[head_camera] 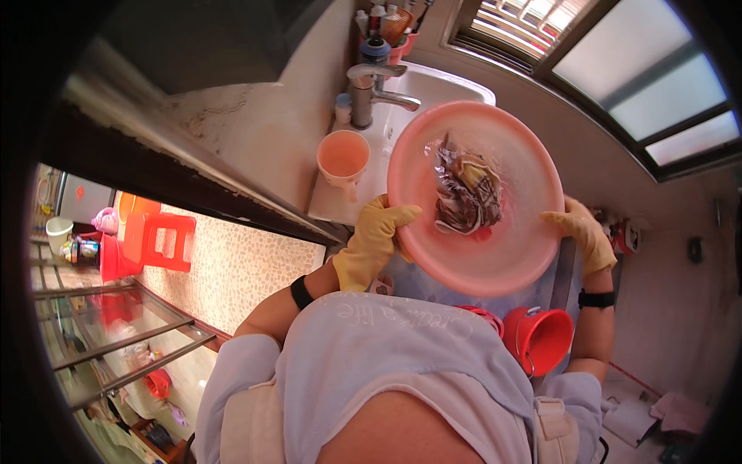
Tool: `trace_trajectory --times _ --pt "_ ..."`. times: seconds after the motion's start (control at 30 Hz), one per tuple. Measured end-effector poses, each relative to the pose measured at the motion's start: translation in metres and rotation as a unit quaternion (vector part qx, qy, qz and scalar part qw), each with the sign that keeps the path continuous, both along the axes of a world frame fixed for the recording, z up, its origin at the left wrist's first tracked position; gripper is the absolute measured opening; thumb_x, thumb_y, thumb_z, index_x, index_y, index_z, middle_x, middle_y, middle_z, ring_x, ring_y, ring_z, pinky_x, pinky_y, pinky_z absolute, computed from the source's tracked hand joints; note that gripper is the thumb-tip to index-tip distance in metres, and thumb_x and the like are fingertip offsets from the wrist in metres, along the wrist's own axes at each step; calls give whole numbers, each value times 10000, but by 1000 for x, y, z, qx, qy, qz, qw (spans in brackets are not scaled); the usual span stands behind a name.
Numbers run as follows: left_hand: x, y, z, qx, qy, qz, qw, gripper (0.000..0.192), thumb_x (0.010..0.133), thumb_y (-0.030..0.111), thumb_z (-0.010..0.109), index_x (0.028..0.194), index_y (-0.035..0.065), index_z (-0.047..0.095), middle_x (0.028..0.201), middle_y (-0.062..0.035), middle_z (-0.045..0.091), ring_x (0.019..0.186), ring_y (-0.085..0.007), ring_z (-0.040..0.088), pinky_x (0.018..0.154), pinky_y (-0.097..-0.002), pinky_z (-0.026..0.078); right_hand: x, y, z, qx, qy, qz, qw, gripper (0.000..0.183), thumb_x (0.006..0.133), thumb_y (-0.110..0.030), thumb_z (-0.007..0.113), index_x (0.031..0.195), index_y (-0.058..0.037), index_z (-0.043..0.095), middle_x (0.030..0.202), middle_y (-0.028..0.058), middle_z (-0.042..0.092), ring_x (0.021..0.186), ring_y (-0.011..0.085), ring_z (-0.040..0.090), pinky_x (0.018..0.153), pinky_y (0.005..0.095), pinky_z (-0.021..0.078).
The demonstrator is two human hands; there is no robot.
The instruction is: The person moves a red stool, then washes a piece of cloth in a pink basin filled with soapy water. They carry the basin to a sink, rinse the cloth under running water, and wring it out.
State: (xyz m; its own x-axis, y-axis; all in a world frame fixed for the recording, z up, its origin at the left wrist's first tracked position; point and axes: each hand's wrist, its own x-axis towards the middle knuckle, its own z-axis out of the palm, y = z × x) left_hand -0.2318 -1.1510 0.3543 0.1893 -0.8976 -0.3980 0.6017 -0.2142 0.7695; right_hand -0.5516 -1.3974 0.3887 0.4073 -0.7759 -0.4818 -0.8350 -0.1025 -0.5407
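Note:
A round pink plastic basin [510, 249] is held between my two hands over the near edge of a white washbasin [452, 87]. My left hand [377, 238], in a yellow rubber glove, grips the basin's left rim with the thumb on top. On the opposite rim my right hand [585, 235], gloved the same way, has its thumb over the edge. Inside lies a crumpled, wet, patterned cloth [469, 191] in brown, white and yellow. The fingers beneath the rim are mostly hidden.
A chrome faucet [364, 101] rises at the washbasin's left end. Beside it stand an orange plastic mug [343, 155] and a small white bottle [343, 108]. A red bucket [539, 342] is below my right forearm. A doorway at left shows a red stool [168, 240]. A window [637, 69] is upper right.

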Motion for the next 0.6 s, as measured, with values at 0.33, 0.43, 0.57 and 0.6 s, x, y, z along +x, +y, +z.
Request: trace_trajectory --times 0.33,0.43,0.57,0.6 --pt "2 0 -17 -24 19 48 998 255 891 195 682 1044 1 620 801 -96 692 540 -170 648 409 -284 507 231 19 101 -395 -93 300 863 352 969 -322 498 1043 -20 665 1007 210 673 928 376 651 813 451 511" --pt "-4 -7 -15 -14 16 48 999 268 881 179 696 1024 -28 602 764 -109 686 493 -186 628 398 -290 487 285 -9 40 -579 -116 346 729 269 951 -245 504 1050 -50 661 961 153 709 921 362 668 807 450 530" --pt "2 -3 -18 -28 27 50 998 281 878 182 704 1024 -33 597 767 -115 685 490 -186 624 393 -287 482 323 28 51 -411 152 373 818 232 891 -150 572 1099 -73 641 1022 111 720 918 346 686 787 441 550" --pt "4 -2 -17 -31 32 44 998 283 879 184 704 1025 -33 596 768 -116 685 491 -185 623 392 -286 480 321 31 49 -419 152 385 808 244 872 -133 592 1103 -71 636 1035 110 719 917 345 690 779 435 553"
